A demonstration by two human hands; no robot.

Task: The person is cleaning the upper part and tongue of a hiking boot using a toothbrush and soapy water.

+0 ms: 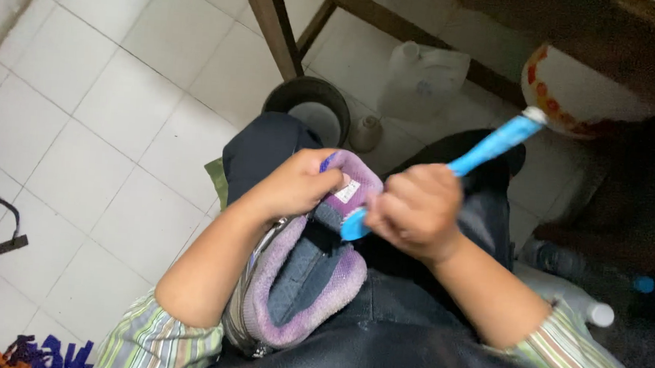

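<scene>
Left hand [293,185] grips purple shoe [305,282]; right hand [416,212] holds blue brush [491,145].

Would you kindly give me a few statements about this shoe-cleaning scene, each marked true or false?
1. The right hand holds a blue toothbrush. True.
2. The left hand rests flat on the floor. False: its grip is on the purple shoe at the tongue.
3. The shoe lies on the person's lap. True.
4. The floor is dark wood. False: it is white tile.
5. A dark bucket stands by a wooden table leg. True.
6. The person wears plain red sleeves. False: the sleeves are striped.
</scene>
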